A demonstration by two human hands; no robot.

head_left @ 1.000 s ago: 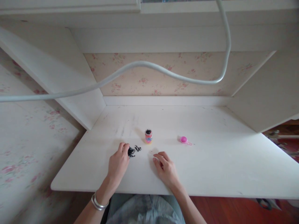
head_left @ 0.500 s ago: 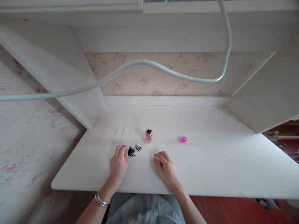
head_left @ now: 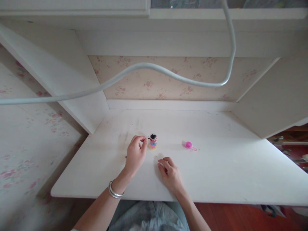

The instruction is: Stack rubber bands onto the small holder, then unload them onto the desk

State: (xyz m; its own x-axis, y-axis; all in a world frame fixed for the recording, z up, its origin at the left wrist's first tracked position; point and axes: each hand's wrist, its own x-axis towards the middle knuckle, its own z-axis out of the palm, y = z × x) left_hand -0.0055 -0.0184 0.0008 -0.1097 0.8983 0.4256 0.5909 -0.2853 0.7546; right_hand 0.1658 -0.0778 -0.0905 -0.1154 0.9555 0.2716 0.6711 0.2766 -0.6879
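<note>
A small clear jar (head_left: 153,142) stands upright on the desk, with pink, blue and yellow layers and black bits at its mouth. My left hand (head_left: 137,152) is just left of the jar's rim, thumb and forefinger pinched on a thin black hair tie (head_left: 149,138). It mostly hides the loose black pile on the desk behind it. My right hand (head_left: 170,175) rests on the desk nearer to me, fingers loosely curled and slightly apart, nothing visible in them. To the right of the jar lies a round pink lid (head_left: 188,145) with a loop strap.
The white desk (head_left: 216,170) has a raised back strip and side panels. A white cable (head_left: 144,65) crosses the view above it, under the overhead cabinet (head_left: 72,8). Reddish floor (head_left: 223,215) shows past the front edge.
My left hand has moved from the black pile, up and to the right, to the jar's mouth with a black hair tie in its fingertips. My right hand has stayed in place.
</note>
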